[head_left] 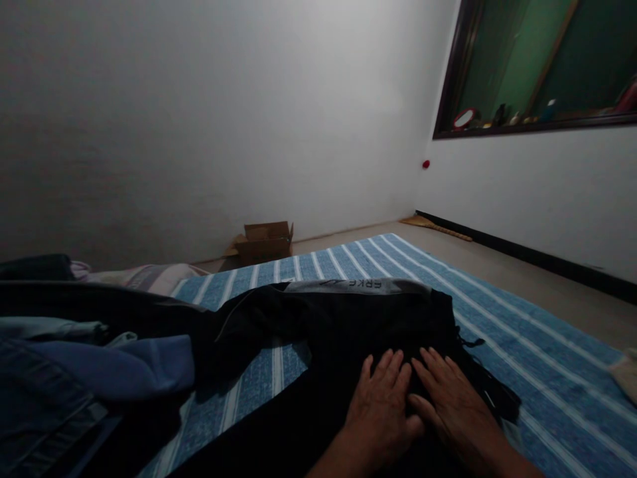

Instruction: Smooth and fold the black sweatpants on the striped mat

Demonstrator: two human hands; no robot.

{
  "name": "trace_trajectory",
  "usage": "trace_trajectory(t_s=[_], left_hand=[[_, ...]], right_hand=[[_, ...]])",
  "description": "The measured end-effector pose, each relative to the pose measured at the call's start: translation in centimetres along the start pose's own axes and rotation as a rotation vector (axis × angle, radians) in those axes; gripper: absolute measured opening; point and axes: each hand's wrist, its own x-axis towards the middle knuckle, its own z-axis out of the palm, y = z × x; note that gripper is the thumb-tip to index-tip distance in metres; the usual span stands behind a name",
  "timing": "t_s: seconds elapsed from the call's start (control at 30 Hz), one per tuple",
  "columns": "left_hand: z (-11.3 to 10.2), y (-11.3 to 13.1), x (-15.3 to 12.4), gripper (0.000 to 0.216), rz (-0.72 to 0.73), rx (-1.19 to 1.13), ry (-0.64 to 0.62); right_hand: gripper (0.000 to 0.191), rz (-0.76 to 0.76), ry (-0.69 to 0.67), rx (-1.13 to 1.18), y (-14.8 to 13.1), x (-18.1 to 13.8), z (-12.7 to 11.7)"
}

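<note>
While flat under both palms, black garment (348,325), ungrasped.

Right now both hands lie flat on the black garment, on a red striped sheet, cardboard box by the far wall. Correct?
Not quite: the striped sheet is blue with pale stripes, not red, as the head view shows. The rest holds: the left hand and right hand lie flat on the black garment, and the cardboard box sits by the far wall.
</note>
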Motion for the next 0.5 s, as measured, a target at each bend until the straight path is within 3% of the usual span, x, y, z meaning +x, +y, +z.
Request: trace_trajectory(t_s=[0.5], left_hand=[[-1.8,-1.7,-3.9,0.073,-0.156,0.110,-0.049]], right_hand=[[0.071,0.012,-0.118,-0.009,-0.7,0.1,-1.1]])
